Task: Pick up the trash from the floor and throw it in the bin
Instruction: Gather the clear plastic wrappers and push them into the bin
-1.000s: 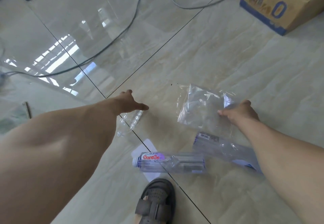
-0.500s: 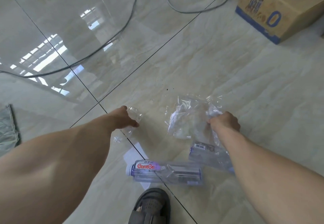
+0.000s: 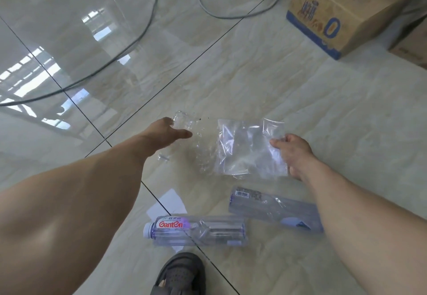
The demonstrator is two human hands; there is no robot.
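Your left hand is extended low over the tiled floor, fingers curled round a crumpled clear plastic piece (transparent, so its outline is hard to trace; more clear plastic shows just below and right of the hand). Your right hand pinches the right edge of a clear plastic bag, thumb on top, fingers closed beneath; the bag hangs fairly flat between your two hands. Whether its lower edge touches the floor cannot be told.

Nearer to you, two clear bottles lie on their sides: a Ganten bottle with a pale cap pointing left, lying across a tile joint and over a white paper scrap; and a second bottle with a barcode label, partly hidden by your right forearm. The two bottles are near each other, not touching.

Your sandal is at the bottom edge, just below the Ganten bottle. Far right: a cardboard box. A grey cable curves across the far tiles.
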